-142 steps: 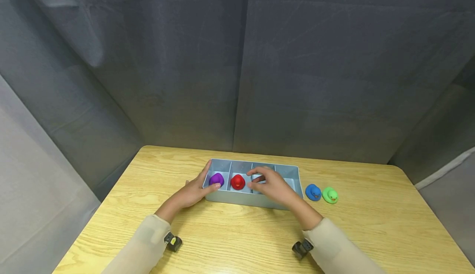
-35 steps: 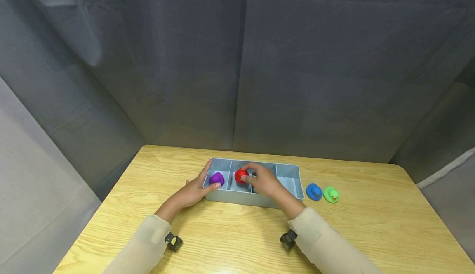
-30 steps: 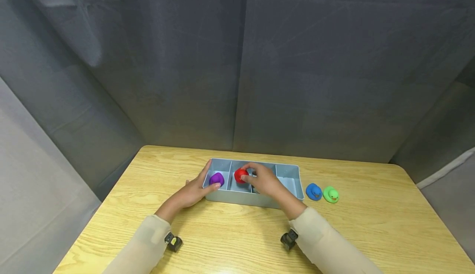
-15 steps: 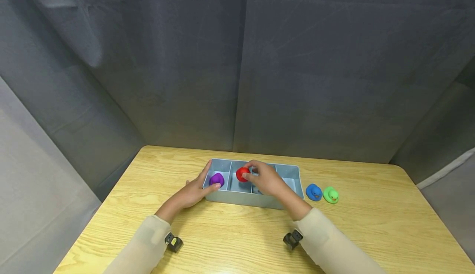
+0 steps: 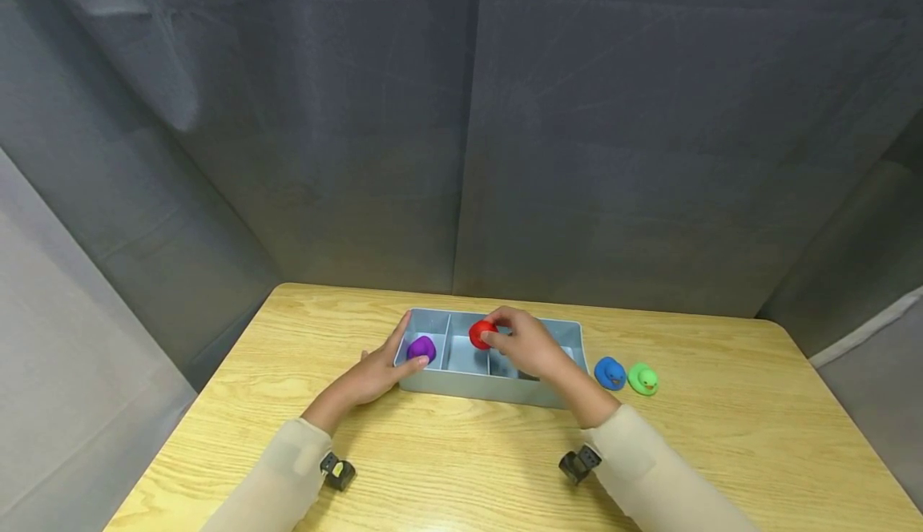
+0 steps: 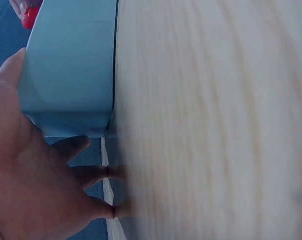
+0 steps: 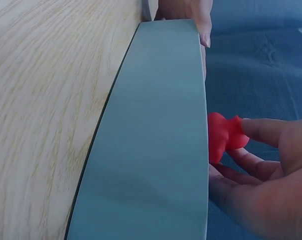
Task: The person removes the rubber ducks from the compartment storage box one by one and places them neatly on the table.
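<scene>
A red toy duck (image 5: 482, 334) is pinched between the thumb and fingers of my right hand (image 5: 530, 346). It is held at rim height, over the divider between the second and third compartments of a grey-blue box (image 5: 469, 388). The right wrist view shows the duck (image 7: 225, 136) just past the box's rim, fingertips at its head. My left hand (image 5: 371, 374) rests at the box's left end, its thumb over the front rim and its fingers extended along the end wall. A rounded purple toy (image 5: 421, 347) lies in the leftmost compartment. The right hand partly hides the right compartments.
A blue toy duck (image 5: 610, 372) and a green toy duck (image 5: 643, 378) sit side by side on the wooden table (image 5: 433, 460), right of the box. Dark grey curtain (image 5: 461, 131) hangs behind the table's back edge.
Earlier the red duck sat in the second compartment with my right hand empty beside it. The right hand has since pinched it, lifted it and moved right. My left hand has stayed put.
</scene>
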The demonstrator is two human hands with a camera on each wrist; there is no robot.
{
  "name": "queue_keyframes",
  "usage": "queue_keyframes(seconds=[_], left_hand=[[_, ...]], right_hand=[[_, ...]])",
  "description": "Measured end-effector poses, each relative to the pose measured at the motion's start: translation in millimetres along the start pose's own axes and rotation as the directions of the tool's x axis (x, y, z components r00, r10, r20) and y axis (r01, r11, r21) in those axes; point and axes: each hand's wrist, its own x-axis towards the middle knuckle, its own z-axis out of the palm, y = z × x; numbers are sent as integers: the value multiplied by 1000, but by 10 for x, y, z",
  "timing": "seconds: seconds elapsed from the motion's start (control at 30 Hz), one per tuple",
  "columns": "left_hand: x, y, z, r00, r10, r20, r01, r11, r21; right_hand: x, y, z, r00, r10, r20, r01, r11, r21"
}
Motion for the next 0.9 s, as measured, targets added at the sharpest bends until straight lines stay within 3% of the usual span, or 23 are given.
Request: queue_keyframes(seconds=[0.53, 0.67, 0.9], left_hand=[[16, 0, -6, 1000, 7, 4, -7, 1000, 10], [18, 1, -3, 1000, 7, 3, -7, 1000, 8], [16, -3, -1, 1000, 8, 2, -8, 1000, 10]], right_hand=[[-29, 129, -118, 998, -43, 52, 31, 976, 215], [-44, 166, -142, 997, -24, 70, 3, 960, 280], [-58, 230, -184, 993, -6, 119, -45, 906, 422]])
